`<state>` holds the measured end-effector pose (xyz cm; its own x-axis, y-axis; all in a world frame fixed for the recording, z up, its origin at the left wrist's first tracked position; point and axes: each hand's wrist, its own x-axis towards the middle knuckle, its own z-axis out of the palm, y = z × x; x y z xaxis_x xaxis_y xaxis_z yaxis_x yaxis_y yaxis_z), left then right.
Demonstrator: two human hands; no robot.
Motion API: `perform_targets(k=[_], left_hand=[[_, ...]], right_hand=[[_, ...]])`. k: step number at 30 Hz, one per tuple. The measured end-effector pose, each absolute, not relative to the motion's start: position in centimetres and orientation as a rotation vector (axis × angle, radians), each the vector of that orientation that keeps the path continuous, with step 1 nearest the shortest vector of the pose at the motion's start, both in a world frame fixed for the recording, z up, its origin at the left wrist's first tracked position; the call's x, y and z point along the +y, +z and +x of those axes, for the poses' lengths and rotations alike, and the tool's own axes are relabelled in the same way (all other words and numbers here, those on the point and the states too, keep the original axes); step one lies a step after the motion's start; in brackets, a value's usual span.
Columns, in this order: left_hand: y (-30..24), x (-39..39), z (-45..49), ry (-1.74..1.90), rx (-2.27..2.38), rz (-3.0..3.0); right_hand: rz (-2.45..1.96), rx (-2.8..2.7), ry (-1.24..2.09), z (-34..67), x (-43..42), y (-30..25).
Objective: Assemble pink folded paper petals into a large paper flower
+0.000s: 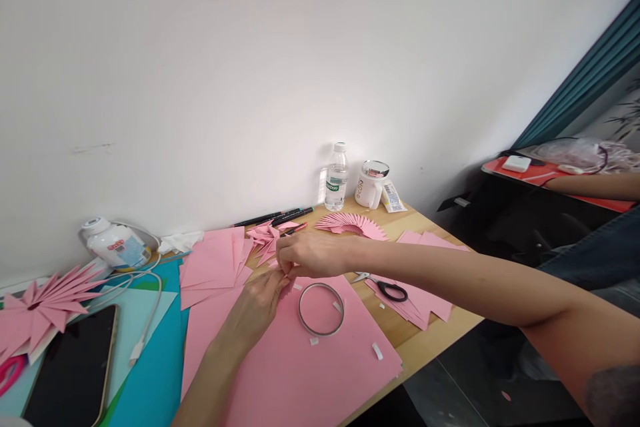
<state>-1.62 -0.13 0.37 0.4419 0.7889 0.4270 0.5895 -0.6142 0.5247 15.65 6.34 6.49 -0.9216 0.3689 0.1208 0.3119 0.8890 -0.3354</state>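
Note:
My left hand (pixel 256 308) and my right hand (pixel 307 255) meet over the pink sheet (pixel 310 360) at the middle of the wooden table (pixel 425 337). Both pinch a small folded pink paper piece (pixel 289 285) between their fingertips; most of it is hidden by the fingers. Just to the right of the hands lies a ring of tape (pixel 321 309). A stack of pink paper squares (pixel 214 263) sits to the left, and a few folded pink points (pixel 264 239) lie behind the hands.
A water bottle (pixel 336 177) and white mug (pixel 371 185) stand by the wall; pens (pixel 280 217), a pink paper fan (pixel 353 225) and scissors (pixel 387 287) lie on the table. At left: a phone (pixel 73 370), white jar (pixel 113 245), cable (pixel 145 320), pink star (pixel 45 303). Another person's arm (pixel 595 185) is far right.

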Motion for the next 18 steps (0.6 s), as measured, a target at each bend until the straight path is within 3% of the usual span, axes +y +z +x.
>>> perform_targets(k=[18], left_hand=[[0.58,-0.31,-1.5,0.948,1.219,2.249]], right_hand=[[-0.385,-2.827,0.331,15.84,6.35,6.19]])
